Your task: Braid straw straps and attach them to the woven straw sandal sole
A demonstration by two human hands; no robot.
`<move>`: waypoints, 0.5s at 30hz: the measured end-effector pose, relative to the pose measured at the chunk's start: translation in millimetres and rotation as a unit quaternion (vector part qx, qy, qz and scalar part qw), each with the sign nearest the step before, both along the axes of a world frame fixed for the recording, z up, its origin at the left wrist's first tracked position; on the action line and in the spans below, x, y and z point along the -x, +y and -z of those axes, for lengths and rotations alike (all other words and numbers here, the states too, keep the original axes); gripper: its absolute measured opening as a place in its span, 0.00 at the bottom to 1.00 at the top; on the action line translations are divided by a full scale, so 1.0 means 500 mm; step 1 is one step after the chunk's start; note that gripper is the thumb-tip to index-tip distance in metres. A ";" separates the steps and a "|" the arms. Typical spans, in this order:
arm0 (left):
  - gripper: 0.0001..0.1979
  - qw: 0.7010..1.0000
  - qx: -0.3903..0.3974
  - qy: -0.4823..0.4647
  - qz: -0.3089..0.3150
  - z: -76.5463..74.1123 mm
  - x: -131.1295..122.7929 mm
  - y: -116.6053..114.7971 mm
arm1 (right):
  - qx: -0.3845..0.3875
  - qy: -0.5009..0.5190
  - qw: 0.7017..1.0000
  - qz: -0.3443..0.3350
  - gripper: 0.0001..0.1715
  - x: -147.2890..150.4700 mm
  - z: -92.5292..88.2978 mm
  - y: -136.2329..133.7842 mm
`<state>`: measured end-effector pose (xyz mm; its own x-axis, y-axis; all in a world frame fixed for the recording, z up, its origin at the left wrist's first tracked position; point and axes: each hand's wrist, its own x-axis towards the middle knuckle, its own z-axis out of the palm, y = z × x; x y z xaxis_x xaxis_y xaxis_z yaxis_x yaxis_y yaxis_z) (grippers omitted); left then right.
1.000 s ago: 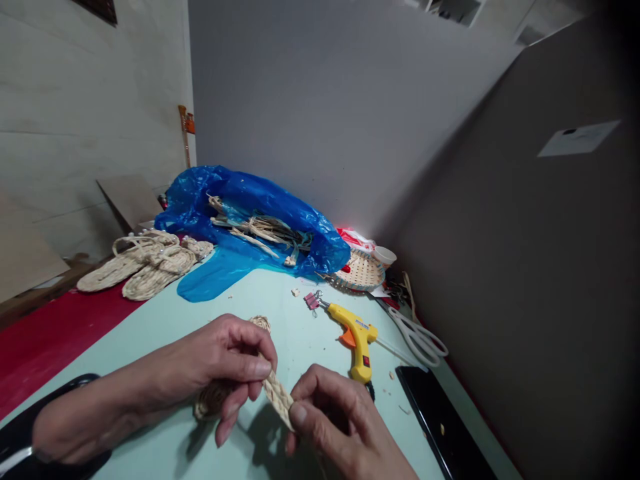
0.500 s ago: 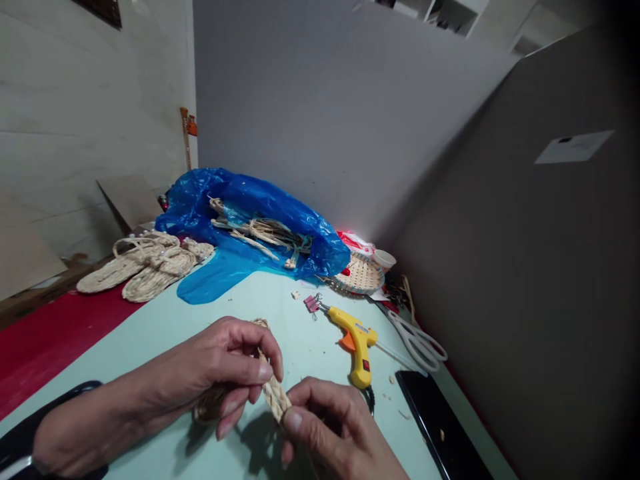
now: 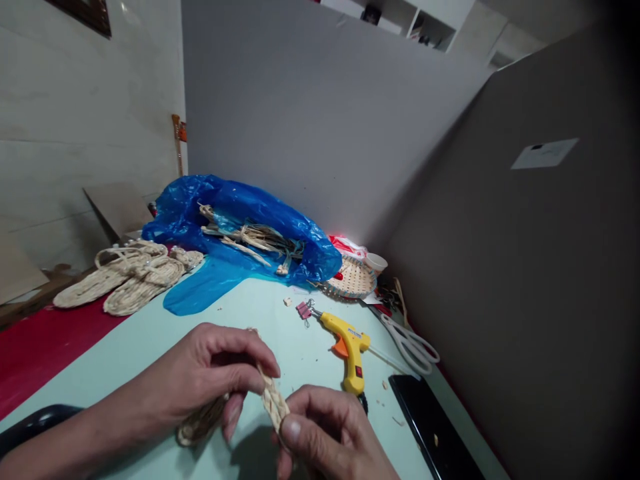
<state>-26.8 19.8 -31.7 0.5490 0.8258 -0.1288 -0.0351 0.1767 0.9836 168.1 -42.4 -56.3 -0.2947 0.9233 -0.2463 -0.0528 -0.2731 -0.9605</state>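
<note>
A braided straw piece (image 3: 274, 400) runs between both my hands over the pale green table (image 3: 150, 327). My left hand (image 3: 210, 373) is closed, pinching the braid's upper part, and a coiled straw part (image 3: 197, 423) shows beneath its fingers. At the bottom edge of the view, my right hand (image 3: 325, 437) is closed too, thumb and fingers pinching the braid's lower end. A yellow glue gun (image 3: 350, 350) lies just beyond my right hand, apart from it.
A blue plastic bag (image 3: 240, 227) with straw strips lies at the back. Woven straw sandals (image 3: 125, 277) rest on the red cloth at left. A pink binder clip (image 3: 303, 310), round woven tray (image 3: 353, 280), white cord (image 3: 410, 343) and black slab (image 3: 435, 433) sit at right beside the grey partition.
The view shifted slightly, moving everything left and down. My right hand slid closer to my left along the braid; both keep their pinch.
</note>
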 end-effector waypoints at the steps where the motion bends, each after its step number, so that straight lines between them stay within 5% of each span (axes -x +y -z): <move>1: 0.02 0.999 -0.029 0.020 -0.013 -0.008 0.001 -0.002 | 0.005 0.004 1.000 -0.003 0.28 -0.001 -0.003 -0.001; 5: 0.08 0.958 -0.257 0.109 -0.063 -0.026 0.008 -0.016 | 0.021 0.020 1.000 -0.008 0.27 -0.004 -0.015 -0.001; 11: 0.23 0.802 -0.547 0.221 -0.098 0.015 0.028 -0.031 | 0.016 0.039 0.999 -0.012 0.25 -0.006 -0.027 -0.002; 15: 0.26 0.721 -0.637 0.252 -0.108 0.038 0.037 -0.027 | 0.027 0.044 0.999 -0.002 0.24 -0.001 -0.035 -0.005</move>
